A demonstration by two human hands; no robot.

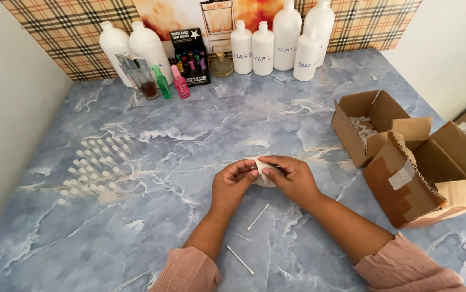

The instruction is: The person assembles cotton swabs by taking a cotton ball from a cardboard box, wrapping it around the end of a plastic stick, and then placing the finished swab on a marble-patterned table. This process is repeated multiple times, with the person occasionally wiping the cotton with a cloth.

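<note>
Nearest the person, two thin white sticks (240, 260) lie loose on the blue marble table (189, 124); a sleeve could probably sweep them off. Just beyond, the left hand (232, 185) and right hand (292, 177) meet, fingers curled and pinching a small white wad (261, 177) between them above the tabletop. It could slip if the pinch loosens. To the left stand rows of tiny clear vials (96, 165), easy to topple. Open cardboard boxes (401, 157) sit right, white bottles (276, 46) at the back.
</note>
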